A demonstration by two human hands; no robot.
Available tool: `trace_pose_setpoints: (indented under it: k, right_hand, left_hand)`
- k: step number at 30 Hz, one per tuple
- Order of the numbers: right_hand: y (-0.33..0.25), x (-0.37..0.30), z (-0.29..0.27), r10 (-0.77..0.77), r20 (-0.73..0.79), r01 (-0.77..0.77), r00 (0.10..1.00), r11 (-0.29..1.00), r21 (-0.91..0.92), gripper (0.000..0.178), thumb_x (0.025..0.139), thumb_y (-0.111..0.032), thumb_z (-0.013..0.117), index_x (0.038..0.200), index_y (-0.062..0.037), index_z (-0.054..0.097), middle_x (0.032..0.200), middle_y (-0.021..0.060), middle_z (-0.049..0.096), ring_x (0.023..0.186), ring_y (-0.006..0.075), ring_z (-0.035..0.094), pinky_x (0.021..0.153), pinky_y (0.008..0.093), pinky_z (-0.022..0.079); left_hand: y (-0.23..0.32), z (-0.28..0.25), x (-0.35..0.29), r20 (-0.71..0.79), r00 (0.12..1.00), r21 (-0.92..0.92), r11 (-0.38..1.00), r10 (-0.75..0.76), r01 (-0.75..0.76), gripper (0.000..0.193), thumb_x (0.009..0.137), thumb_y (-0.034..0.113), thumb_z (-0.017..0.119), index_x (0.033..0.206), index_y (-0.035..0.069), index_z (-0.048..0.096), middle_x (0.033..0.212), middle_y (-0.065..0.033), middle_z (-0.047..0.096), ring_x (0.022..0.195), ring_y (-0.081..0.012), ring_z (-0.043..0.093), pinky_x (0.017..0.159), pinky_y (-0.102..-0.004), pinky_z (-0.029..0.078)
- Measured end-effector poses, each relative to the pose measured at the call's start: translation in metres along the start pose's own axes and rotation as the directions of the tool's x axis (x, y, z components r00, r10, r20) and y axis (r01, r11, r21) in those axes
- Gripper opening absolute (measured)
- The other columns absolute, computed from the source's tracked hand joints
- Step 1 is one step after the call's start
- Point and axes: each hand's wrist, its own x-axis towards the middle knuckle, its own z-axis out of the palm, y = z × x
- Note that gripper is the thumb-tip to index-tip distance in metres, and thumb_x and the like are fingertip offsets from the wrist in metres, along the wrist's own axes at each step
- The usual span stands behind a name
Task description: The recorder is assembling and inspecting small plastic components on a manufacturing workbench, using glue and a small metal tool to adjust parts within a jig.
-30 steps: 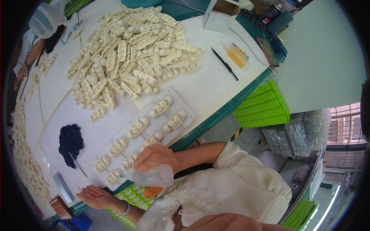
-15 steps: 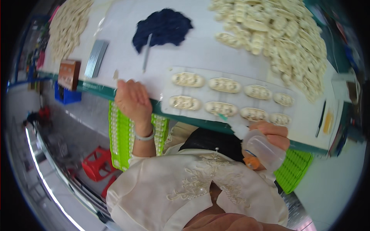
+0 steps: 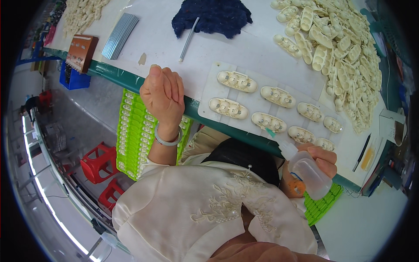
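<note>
My right hand [image 3: 322, 159] is closed around a clear squeeze bottle [image 3: 312, 177], tilted toward the table. Its thin green tip [image 3: 270, 132] is at the near side of a cream oval part [image 3: 269, 123] in the front row; whether they touch I cannot tell. Two rows of such oval parts lie on a white plate [image 3: 209, 89] by the table's near edge. Left of this plate, over the edge, my left hand [image 3: 163, 96] is curled into a fist, a bracelet on its wrist. Anything inside that fist is hidden.
A heap of cream parts [image 3: 345, 56] covers the right back. Farther left lie a dark blue cloth [image 3: 214, 17], a grey rod [image 3: 189, 40], a bundle of grey strips [image 3: 121, 36] and a brown box [image 3: 82, 52]. Below the edge are a green tray [image 3: 135, 135] and red stools [image 3: 99, 162].
The whole view has shifted and turned a little. My left hand stays curled; my right hand still holds the squeeze bottle, with its tip by the same front-row part.
</note>
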Motion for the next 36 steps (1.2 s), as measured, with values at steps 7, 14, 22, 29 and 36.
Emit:
trace_pose_setpoints:
  k: [7, 14, 22, 29, 36]
  right_hand:
    - [-0.001, 0.005, 0.003, 0.062, 0.038, -0.064, 0.997, 0.997, 0.050, 0.043, 0.078, -0.006, 0.065, 0.116, -0.0020, 0.044, 0.111, 0.0211, 0.047, 0.078, 0.0355, 0.059, 0.063, 0.0442, 0.053]
    - [-0.010, -0.008, -0.017, 0.037, 0.010, -0.036, 0.999, 0.997, -0.061, 0.044, 0.077, -0.003, 0.066, 0.115, -0.0009, 0.044, 0.112, 0.0219, 0.047, 0.078, 0.0375, 0.058, 0.061, 0.0457, 0.051]
    - [0.000, -0.004, 0.005, -0.051, -0.169, 0.022, 0.984, 0.985, -0.170, 0.036, 0.077, -0.006, 0.069, 0.103, -0.0008, 0.044, 0.090, 0.0202, 0.050, 0.065, 0.0246, 0.056, 0.045, 0.0321, 0.049]
    - [-0.005, -0.009, -0.001, 0.019, -0.096, -0.039, 0.995, 0.978, -0.206, 0.037, 0.080, -0.012, 0.068, 0.106, -0.0007, 0.044, 0.090, 0.0193, 0.049, 0.070, 0.0272, 0.056, 0.047, 0.0349, 0.049]
    - [-0.010, -0.013, -0.006, -0.057, -0.268, -0.042, 0.962, 0.937, -0.347, 0.040, 0.074, -0.005, 0.073, 0.100, -0.0009, 0.043, 0.090, 0.0163, 0.049, 0.071, 0.0223, 0.056, 0.048, 0.0294, 0.049]
  left_hand:
    - [0.004, -0.005, -0.007, 0.011, 1.000, -0.072, 0.997, -0.009, 0.010, 0.047, 0.097, 0.021, 0.040, 0.052, 0.010, 0.031, 0.045, 0.0011, 0.033, 0.035, -0.0084, 0.028, 0.033, -0.0207, 0.022]
    - [0.056, 0.029, -0.037, 0.978, 0.122, -0.207, 0.735, 0.168, 0.646, 0.113, 0.064, 0.073, 0.059, 0.129, -0.016, 0.035, 0.062, 0.0004, 0.049, 0.050, -0.0119, 0.050, 0.045, -0.0230, 0.040]
    - [0.064, 0.046, -0.059, 0.922, -0.105, -0.081, 0.451, 0.373, 0.889, 0.139, 0.056, 0.079, 0.058, 0.136, -0.018, -0.002, 0.060, -0.0005, 0.040, 0.051, -0.0111, 0.049, 0.048, -0.0249, 0.040]
    - [0.062, 0.045, -0.057, 0.928, -0.039, -0.090, 0.326, 0.370, 0.941, 0.137, 0.058, 0.078, 0.059, 0.135, -0.018, -0.001, 0.058, -0.0006, 0.038, 0.047, -0.0097, 0.045, 0.046, -0.0230, 0.036]
    - [0.067, 0.046, -0.060, 0.941, -0.021, -0.085, 0.296, 0.338, 0.951, 0.139, 0.057, 0.078, 0.060, 0.136, -0.019, 0.000, 0.057, -0.0001, 0.037, 0.047, -0.0094, 0.044, 0.045, -0.0226, 0.035]
